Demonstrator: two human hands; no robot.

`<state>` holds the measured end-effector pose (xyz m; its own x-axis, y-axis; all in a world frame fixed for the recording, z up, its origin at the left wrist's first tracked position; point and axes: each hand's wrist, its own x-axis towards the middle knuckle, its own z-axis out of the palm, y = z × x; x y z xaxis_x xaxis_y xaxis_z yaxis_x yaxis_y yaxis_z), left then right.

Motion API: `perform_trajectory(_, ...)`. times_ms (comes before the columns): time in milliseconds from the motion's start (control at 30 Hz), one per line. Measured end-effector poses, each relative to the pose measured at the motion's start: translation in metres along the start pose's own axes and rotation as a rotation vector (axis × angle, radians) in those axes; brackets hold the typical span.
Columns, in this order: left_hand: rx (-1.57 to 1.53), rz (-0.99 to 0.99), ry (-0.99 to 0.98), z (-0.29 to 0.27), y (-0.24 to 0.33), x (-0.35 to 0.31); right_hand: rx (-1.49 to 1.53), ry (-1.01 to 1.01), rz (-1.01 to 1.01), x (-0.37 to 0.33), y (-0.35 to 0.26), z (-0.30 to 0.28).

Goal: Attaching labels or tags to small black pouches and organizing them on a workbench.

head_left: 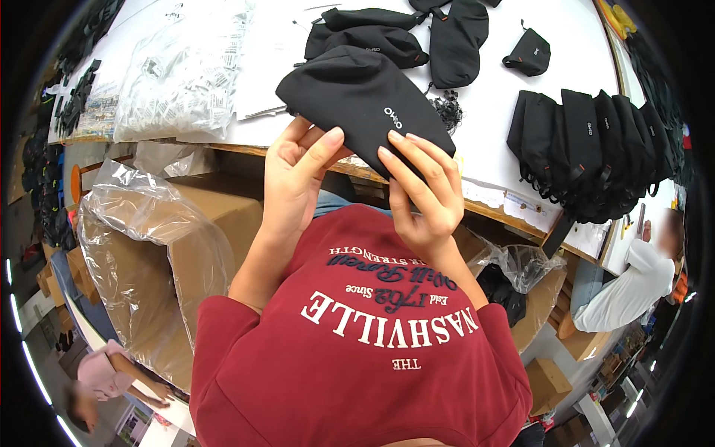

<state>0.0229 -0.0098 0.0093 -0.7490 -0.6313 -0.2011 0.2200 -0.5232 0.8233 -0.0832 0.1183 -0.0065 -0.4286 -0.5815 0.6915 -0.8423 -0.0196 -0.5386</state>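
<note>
A black fabric pouch [357,97] with a small white print is held up in front of me, over the table's near edge. My left hand [302,160] pinches its lower left edge between thumb and fingers. At its lower right, my right hand [428,182] grips the edge, with the fingers lying across the front of the cloth. Just beyond it on the table lie more black pouches [365,46] and another longer black pouch [456,45]. A tangle of thin black cords [447,110] sits right beside the held pouch.
On the white table [491,138], a row of black pouches [581,141] stands at the right, with a small black pouch [529,54] behind. Clear plastic bags [179,82] are heaped at the left. A plastic-lined cardboard box [141,253] stands below. Other people [625,287] sit farther off.
</note>
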Motion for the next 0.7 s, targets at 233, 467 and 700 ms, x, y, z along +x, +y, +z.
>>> perform_trajectory(233,-0.012,-0.115,0.026,0.008,0.001,-0.001,-0.032,-0.023,-0.105,-0.001,0.000,-0.005)
perform_trajectory(467,-0.068,-0.075,0.085,0.011,0.001,-0.001,-0.056,-0.046,-0.129,-0.005,-0.001,-0.005)
perform_trajectory(700,-0.007,0.002,0.035,0.015,0.002,-0.008,0.004,-0.015,-0.084,-0.009,0.002,-0.006)
